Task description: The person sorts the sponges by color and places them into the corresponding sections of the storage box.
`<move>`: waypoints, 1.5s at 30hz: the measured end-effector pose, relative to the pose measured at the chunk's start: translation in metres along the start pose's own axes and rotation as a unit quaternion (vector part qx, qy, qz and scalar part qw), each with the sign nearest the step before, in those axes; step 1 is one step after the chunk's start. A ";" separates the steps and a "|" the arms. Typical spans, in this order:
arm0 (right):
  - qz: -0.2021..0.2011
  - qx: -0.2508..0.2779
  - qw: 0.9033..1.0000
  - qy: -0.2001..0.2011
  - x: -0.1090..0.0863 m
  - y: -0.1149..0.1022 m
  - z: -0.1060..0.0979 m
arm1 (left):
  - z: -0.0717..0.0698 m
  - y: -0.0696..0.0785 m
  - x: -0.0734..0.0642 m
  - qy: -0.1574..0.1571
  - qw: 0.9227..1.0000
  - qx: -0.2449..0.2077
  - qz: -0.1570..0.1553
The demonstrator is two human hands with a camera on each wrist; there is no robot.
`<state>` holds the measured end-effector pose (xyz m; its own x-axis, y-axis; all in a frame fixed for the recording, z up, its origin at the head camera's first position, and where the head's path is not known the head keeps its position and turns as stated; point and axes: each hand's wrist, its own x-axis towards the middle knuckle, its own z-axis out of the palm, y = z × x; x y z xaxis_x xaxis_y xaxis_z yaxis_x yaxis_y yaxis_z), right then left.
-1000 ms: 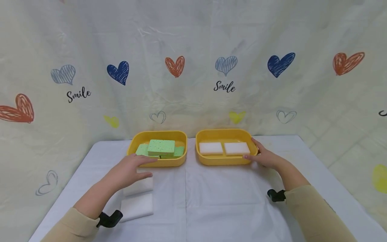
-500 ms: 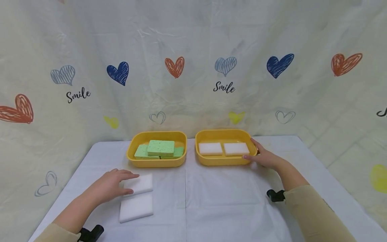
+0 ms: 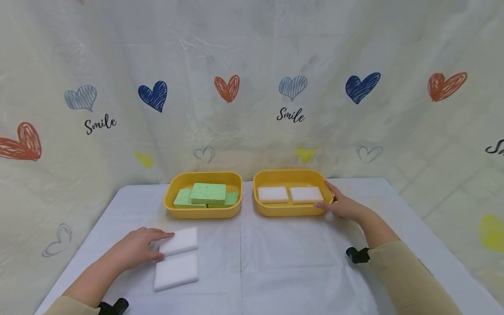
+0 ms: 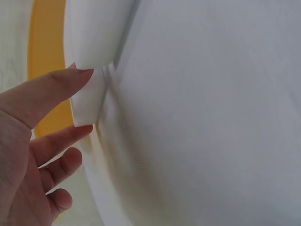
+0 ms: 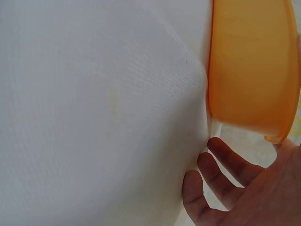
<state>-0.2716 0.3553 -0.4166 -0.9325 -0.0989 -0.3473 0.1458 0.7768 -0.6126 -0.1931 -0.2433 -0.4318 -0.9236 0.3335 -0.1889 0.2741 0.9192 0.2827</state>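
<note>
Two white sponges lie on the table at the front left in the head view, one behind the other. My left hand pinches the far white sponge at its left end, index finger at the back edge and thumb at the front. The left wrist view shows the thumb and index fingertip on opposite edges. The near white sponge lies just in front. My right hand grips the right end of a yellow tub, thumb over its front side. Inside that tub two white sponges lie side by side.
Left of that tub stands another yellow tub with green sponges, one stacked on two. Both stand near the back edge of the white-covered table. A curtain printed with hearts hangs behind.
My left hand has moved from in front of the left tub down and left to the far loose sponge. The right hand stays on the right tub.
</note>
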 end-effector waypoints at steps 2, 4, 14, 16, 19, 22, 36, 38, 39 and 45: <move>-0.001 0.001 1.000 -0.002 0.000 0.001 0.000 | 0.001 -0.001 0.000 -0.001 1.000 -0.002 0.000; -0.002 0.001 1.000 -0.001 0.000 0.001 0.001 | 0.001 -0.002 0.000 0.000 1.000 -0.006 0.000; -0.001 -0.001 1.000 0.001 -0.004 0.001 0.001 | -0.004 0.004 -0.008 0.043 0.998 -0.026 0.024; 0.001 0.000 1.000 0.001 -0.003 0.001 0.001 | -0.008 0.010 -0.010 0.044 0.998 -0.030 0.015; 0.002 -0.002 1.000 0.001 -0.004 0.001 0.000 | -0.014 0.018 -0.010 0.050 0.998 -0.035 0.009; 0.001 -0.002 1.000 0.001 -0.004 0.002 0.000 | -0.020 0.026 -0.008 0.063 0.997 -0.033 0.018; 0.001 -0.003 1.000 0.001 -0.003 0.001 0.003 | -0.040 0.071 0.033 0.102 0.992 -0.006 0.069; 0.003 -0.001 1.000 0.002 -0.003 0.001 0.003 | -0.041 0.080 0.042 0.104 0.991 -0.007 0.083; 0.003 0.001 1.000 0.002 -0.003 0.001 0.003 | -0.041 0.084 0.047 0.104 0.991 -0.006 0.088; -0.004 -0.006 1.000 0.004 -0.001 0.002 0.001 | -0.040 0.121 0.077 0.103 0.988 -0.018 0.112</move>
<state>-0.2703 0.3558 -0.4182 -0.9364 -0.1007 -0.3362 0.1339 0.7830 -0.6074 -0.2415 -0.1146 -0.3740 -0.8766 0.4751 0.0768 0.4719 0.8174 0.3304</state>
